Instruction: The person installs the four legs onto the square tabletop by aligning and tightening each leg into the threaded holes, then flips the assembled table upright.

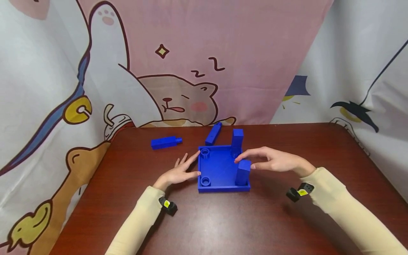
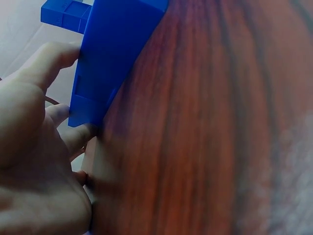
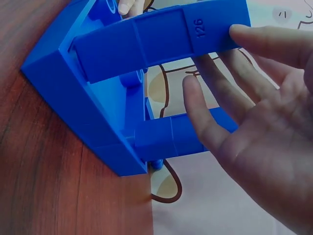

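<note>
A square blue tray-like base point(image 1: 220, 170) with raised edges lies on the table, round sockets at its left corners. Two blue posts stand at its right corners: a near post point(image 1: 243, 173) and a far post point(image 1: 237, 140). My left hand point(image 1: 178, 173) rests against the base's left edge, thumb and fingers spread along it. My right hand point(image 1: 275, 161) holds the near post by its upper end. In the right wrist view, the thumb point(image 3: 264, 41) lies against the post near the marking "126", while other fingers pass behind it, their tips partly hidden.
On the brown table point(image 1: 223, 223), a loose blue post point(image 1: 164, 142) with a narrow peg end lies behind and left of the base. Another loose post point(image 1: 213, 134) lies just behind the base. A printed curtain point(image 1: 204, 46) hangs along the table's back edge.
</note>
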Demonstrator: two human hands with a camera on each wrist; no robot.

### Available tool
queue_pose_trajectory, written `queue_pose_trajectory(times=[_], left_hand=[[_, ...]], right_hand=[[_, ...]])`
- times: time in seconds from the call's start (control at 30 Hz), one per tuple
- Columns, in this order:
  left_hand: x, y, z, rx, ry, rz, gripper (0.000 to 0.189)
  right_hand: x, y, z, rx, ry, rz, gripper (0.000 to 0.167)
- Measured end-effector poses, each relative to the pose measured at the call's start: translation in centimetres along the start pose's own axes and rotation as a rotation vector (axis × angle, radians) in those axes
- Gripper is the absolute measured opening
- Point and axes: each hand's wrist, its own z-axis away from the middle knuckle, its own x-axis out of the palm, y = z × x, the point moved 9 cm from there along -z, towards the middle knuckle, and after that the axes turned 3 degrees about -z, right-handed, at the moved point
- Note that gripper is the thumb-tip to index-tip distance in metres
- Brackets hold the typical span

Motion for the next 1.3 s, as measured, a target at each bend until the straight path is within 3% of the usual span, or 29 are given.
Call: queue_pose_trajectory(times=[0.23, 0.53, 0.67, 0.8, 1.0, 1.13, 1.3], left_hand=[[-0.1, 0.1, 0.0, 0.000, 0.007, 0.007, 0.082], [0.1, -0.2, 0.0, 0.006, 0.013, -0.002, 0.082], [0.1, -0.1, 0.0, 0.004, 0.012, 0.001, 0.082], [0.0, 0.0, 0.0, 0.005, 0.013, 0.001, 0.082], [0.0, -0.1, 0.1, 0.000, 0.006, 0.010, 0.082], [0.0, -0.1, 0.1, 0.005, 0.001, 0.010, 0.082], [0.0, -0.1, 0.0, 0.003, 0.002, 0.004, 0.083]], right_hand=[[-0.7, 1.0, 0.1, 0.127, 0.107, -0.033, 0.034], [-0.8, 1.6, 0.3, 0.133, 0.194, -0.001, 0.040], [-0.7, 1.4, 0.4, 0.144, 0.177, 0.002, 0.049], [-0.5, 1.0, 0.5, 0.136, 0.104, 0.010, 0.061], [0.0, 0.2, 0.4, 0.048, 0.001, 0.014, 0.052], [-0.2, 0.1, 0.2, 0.006, 0.020, 0.028, 0.043], [-0.7, 0.7, 0.1, 0.049, 0.098, -0.006, 0.034]])
